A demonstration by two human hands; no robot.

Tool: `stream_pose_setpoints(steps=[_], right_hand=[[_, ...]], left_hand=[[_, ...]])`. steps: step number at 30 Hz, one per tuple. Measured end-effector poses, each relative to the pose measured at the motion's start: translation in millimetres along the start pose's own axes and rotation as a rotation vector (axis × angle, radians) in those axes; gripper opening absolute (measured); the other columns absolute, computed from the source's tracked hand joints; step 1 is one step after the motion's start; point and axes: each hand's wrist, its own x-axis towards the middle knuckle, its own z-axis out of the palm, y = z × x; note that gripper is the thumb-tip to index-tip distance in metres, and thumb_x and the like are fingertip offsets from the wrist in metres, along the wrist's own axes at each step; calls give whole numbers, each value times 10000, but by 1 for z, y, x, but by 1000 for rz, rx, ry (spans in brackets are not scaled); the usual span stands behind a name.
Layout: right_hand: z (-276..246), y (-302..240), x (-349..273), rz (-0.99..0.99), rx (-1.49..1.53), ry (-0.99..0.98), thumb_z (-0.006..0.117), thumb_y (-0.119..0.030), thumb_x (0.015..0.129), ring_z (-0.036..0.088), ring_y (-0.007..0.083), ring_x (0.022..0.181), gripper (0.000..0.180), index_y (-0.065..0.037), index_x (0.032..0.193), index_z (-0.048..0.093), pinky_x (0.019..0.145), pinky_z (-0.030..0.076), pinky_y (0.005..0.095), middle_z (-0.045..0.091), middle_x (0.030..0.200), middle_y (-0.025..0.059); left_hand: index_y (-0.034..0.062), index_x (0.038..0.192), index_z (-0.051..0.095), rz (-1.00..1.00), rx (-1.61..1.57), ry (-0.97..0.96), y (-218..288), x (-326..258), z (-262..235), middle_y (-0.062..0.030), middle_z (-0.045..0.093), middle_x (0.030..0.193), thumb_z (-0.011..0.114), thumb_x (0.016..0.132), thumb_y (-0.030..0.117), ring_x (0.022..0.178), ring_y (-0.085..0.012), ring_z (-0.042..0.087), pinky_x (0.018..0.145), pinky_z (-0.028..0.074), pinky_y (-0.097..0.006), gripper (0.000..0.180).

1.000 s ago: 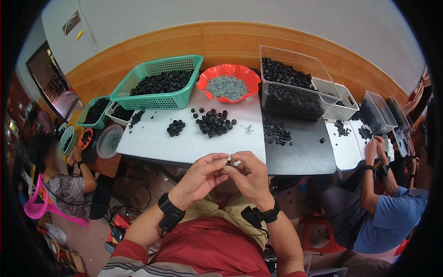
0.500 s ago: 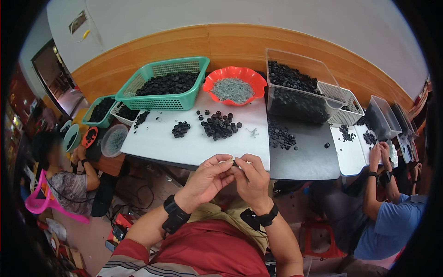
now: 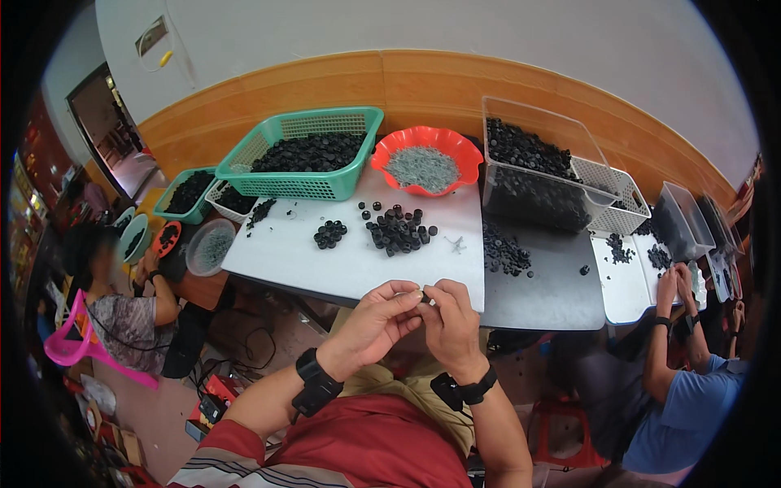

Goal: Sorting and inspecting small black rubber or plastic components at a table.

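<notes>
In front of the table edge, my left hand [image 3: 376, 324] and my right hand [image 3: 452, 329] meet fingertip to fingertip. Both pinch a small black part [image 3: 425, 298], mostly hidden by the fingers. Beyond them on the white board [image 3: 342, 268] lies a pile of short black cylindrical pieces [image 3: 399, 231], with a smaller cluster of black pieces [image 3: 330, 234] to its left. A few thin, pale metallic pins [image 3: 457, 244] lie to the pile's right. Behind stands a red scalloped bowl [image 3: 470, 163] holding many such thin pieces.
A green basket [image 3: 285, 189] of black parts stands at the back left. Right of the bowl is a clear bin [image 3: 533, 203] of black parts, with loose ones before it on a dark board [image 3: 553, 293]. Co-workers sit at left [image 3: 134, 321] and right [image 3: 691, 398].
The whole scene sits slightly lower and farther right in view. My hands keep nearly the same pinch on the small black part, with only slight finger movement.
</notes>
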Motion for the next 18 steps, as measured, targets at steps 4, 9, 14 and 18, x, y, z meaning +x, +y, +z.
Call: stream_pose_setpoints(steps=[4,9,14,18], right_hand=[[-1,1,3,-28,-24,2,740,-13,887,690,291,734,283,-34,1152,645,570,558,372,629,1053,129],[1,4,3,-7,4,34,733,-6,893,691,303,747,267,-34,1143,642,575,558,378,634,1046,134],[3,8,1,112,89,51,709,-7,925,675,303,736,229,-4,1140,629,619,553,364,631,1052,161],[3,12,0,161,123,53,698,-15,944,658,257,709,207,16,1135,625,622,540,335,626,1055,162]], left_hand=[[103,1133,621,-9,9,-7,3,1,2,-40,712,1056,648,1020,121,964,-141,692,852,564,-295,117],[66,1234,618,17,131,22,10,-2,9,-48,714,1077,665,1012,129,968,-135,686,836,571,-299,235],[-7,1199,687,389,758,165,32,18,-5,-61,725,1034,717,969,121,912,-118,683,759,568,-293,265],[16,1067,746,740,1436,384,84,51,-22,-139,732,1027,747,888,133,836,-260,706,768,560,-374,214]])
